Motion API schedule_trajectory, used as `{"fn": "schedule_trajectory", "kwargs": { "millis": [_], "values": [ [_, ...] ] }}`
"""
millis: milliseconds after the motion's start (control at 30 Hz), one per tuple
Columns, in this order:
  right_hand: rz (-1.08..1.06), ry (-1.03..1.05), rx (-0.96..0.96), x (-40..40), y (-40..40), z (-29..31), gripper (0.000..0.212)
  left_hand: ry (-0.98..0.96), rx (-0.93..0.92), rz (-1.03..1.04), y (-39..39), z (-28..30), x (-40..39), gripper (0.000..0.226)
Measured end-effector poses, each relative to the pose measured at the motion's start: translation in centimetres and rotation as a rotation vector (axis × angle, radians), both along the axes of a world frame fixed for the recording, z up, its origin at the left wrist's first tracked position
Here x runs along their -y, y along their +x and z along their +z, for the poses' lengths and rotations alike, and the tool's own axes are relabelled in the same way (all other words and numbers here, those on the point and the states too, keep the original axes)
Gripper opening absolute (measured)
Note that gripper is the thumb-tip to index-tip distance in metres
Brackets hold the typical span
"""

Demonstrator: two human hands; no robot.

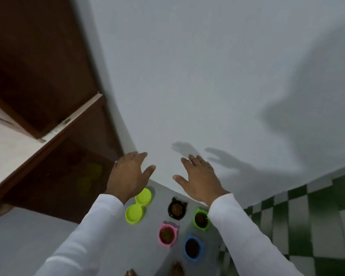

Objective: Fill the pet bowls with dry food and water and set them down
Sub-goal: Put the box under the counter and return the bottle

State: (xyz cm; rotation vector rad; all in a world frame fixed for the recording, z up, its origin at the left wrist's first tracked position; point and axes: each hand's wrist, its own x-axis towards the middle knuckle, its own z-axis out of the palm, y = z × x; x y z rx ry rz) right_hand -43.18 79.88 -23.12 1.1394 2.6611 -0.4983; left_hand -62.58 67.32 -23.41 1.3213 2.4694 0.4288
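We see both arms stretched forward in white sleeves (100, 222), raised well above the floor, with the backs of the hands toward us. The left hand (128, 176) has its fingers straight and close together, thumb spread to the right, holding nothing. The right hand (199, 179) is likewise flat and empty, fingers pointing up toward the white wall (207, 76), thumb spread to the left. Their shadows fall on that wall. Far below, on the grey floor (28, 246), stand the pet bowls: a yellow-green double bowl (138, 206) partly behind the left wrist, a black cat-eared bowl (176, 209), a green one (201, 219) touching the edge of the right sleeve in our view, a pink one (167, 234) and a blue one (192, 248). These four hold brown dry food. We cannot tell whether the double bowl holds water. Bare toes (176, 268) show at the bottom edge.
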Motion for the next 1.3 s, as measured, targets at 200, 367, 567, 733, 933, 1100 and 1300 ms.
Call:
{"fn": "schedule_trajectory", "kwargs": {
  "millis": [200, 367, 567, 733, 933, 1100, 1300],
  "values": [
    [-0.061, 0.115, -0.055, -1.5, 2.4, 5.4, 0.074, 0.068, -0.049, -0.075, 1.6, 4.4, -2.6, 0.077],
    [-0.145, 0.157, -0.087, -2.2, 5.1, 8.0, 0.076, 0.119, -0.06, -0.134, 2.8, 5.9, -4.1, 0.077],
    [-0.279, 0.196, -0.074, -1.2, 8.5, 9.2, 0.077, 0.113, -0.109, -0.243, 4.6, 7.0, -4.6, 0.074],
    [-0.438, 0.188, -0.081, 1.9, 10.5, 9.6, 0.078, 0.083, -0.21, -0.43, 5.6, 8.2, -5.0, 0.073],
    [-0.654, 0.184, -0.117, 7.1, 11.8, 9.1, 0.079, 0.085, -0.226, -0.65, 6.4, 9.0, -4.9, 0.074],
    [-0.836, 0.162, -0.11, 13.0, 12.4, 8.6, 0.08, 0.097, -0.239, -0.827, 8.0, 9.1, -3.1, 0.074],
    [-1.011, 0.189, -0.094, 19.6, 14.6, 8.8, 0.08, 0.124, -0.223, -1.013, 11.9, 9.2, -0.4, 0.073]
  ]
}}
